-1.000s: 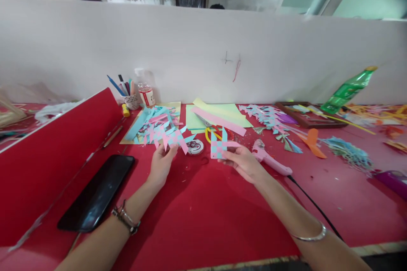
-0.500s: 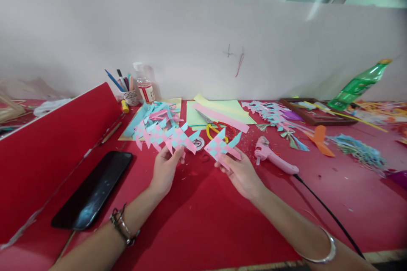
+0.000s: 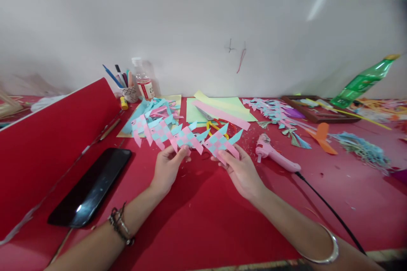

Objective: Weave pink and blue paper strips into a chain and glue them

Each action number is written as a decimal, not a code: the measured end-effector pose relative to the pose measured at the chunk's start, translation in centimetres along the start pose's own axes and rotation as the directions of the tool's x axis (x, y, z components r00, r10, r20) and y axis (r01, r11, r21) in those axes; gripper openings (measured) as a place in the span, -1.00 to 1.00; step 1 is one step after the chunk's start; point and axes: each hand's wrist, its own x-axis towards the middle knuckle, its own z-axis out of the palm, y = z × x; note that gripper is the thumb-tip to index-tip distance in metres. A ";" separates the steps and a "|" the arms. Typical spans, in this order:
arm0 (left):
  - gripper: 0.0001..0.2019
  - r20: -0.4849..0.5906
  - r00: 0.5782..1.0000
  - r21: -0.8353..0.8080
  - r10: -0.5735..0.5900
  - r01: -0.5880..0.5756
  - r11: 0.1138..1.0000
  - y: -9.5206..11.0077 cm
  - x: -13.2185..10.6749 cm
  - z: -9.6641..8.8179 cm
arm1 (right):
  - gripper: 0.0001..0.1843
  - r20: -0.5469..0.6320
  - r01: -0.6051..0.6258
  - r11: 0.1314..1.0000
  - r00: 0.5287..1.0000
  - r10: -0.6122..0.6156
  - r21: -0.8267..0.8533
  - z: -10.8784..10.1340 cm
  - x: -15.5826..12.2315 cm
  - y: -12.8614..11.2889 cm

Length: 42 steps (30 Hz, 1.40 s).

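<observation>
My left hand (image 3: 168,168) pinches the right end of a chain of woven paper fish (image 3: 161,133), made of pink and light blue strips in a checkered weave. Between the thumb and fingers of my right hand (image 3: 241,170) is a single woven paper fish (image 3: 218,142) of the same colours, its nose pointing left towards the chain. Both are held up above the red table, close to each other; whether they touch I cannot tell. Scissors (image 3: 213,129) with yellow and red handles lie behind the single fish, partly hidden by it.
To the right lies a pink glue gun (image 3: 276,156) with a black cord. A black phone (image 3: 92,188) rests at the left beside a red board (image 3: 57,148). Paper sheets (image 3: 233,109), a pen cup (image 3: 129,93), a bottle (image 3: 145,82) and a green bottle (image 3: 362,82) stand farther back.
My right hand has brought the single fish slightly left while the chain has shifted slightly right, narrowing the gap between them. The camera view has tilted down a little.
</observation>
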 end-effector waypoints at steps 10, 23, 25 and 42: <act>-0.79 -0.005 0.999 -0.030 -0.049 0.048 0.998 0.2 -0.3 0.4 | -0.86 0.013 0.020 1.000 1.000 -0.020 0.021 0.3 0.0 0.2; -0.81 -0.013 0.999 -0.058 -0.049 0.048 0.997 0.1 -0.2 0.4 | -0.82 0.017 0.029 0.994 0.999 -0.027 -0.106 -0.2 0.1 0.8; -0.81 -0.011 0.999 -0.051 -0.051 0.051 0.997 0.1 -0.1 0.4 | -0.81 0.024 0.030 0.993 0.999 -0.028 -0.116 -0.2 0.1 0.8; -0.79 0.026 0.999 0.000 -0.046 0.046 0.999 0.0 -0.1 0.2 | -0.78 0.076 0.005 0.997 0.997 0.002 -0.082 -0.6 0.4 0.9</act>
